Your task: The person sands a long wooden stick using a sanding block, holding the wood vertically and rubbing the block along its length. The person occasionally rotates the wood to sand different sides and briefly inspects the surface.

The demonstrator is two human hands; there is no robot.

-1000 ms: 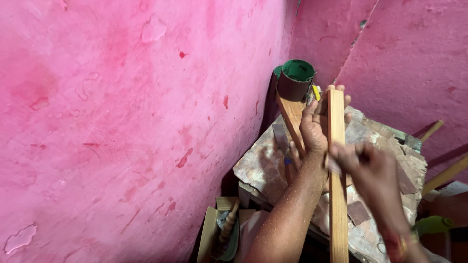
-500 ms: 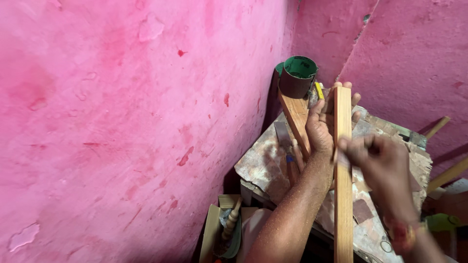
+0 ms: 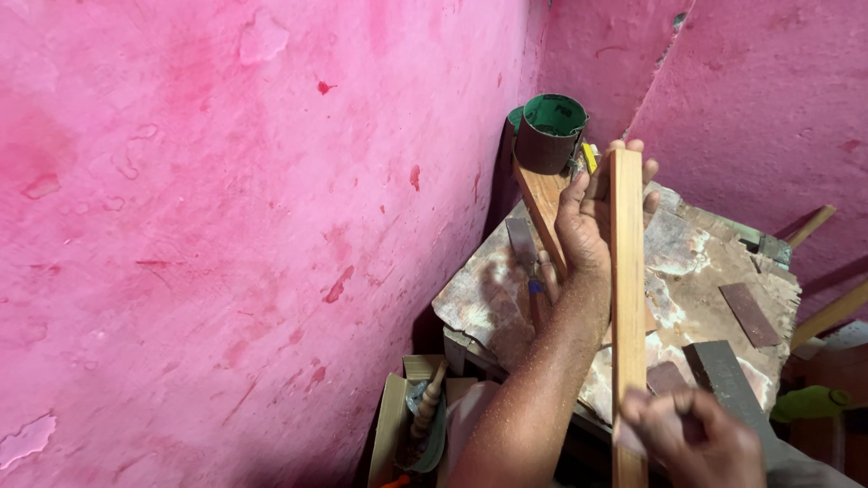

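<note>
Left hand [image 3: 586,217] clasped around upper end of long wooden strip [image 3: 627,298], fingertips visible over its top edge. Right hand [image 3: 692,438] clenched on strip's lower part, a small dark piece apparently pressed under fingers. Strip upright above worn workbench [image 3: 696,262], near green-lined roll [image 3: 550,133] in pink corner.

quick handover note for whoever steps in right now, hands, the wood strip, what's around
Left hand: grips the upper end of the long wooden strip, fingers wrapped over its top, holding it on edge above the worn workbench.
Right hand: closed around the strip's lower end; whether it holds sandpaper cannot be told.
Around: roll of sandpaper stands in the corner by the pink wall; a second wooden piece lies just left of the left hand; flat dark pieces lie on the bench.
Done or left: the strip's surface gives no clear sign.
</note>
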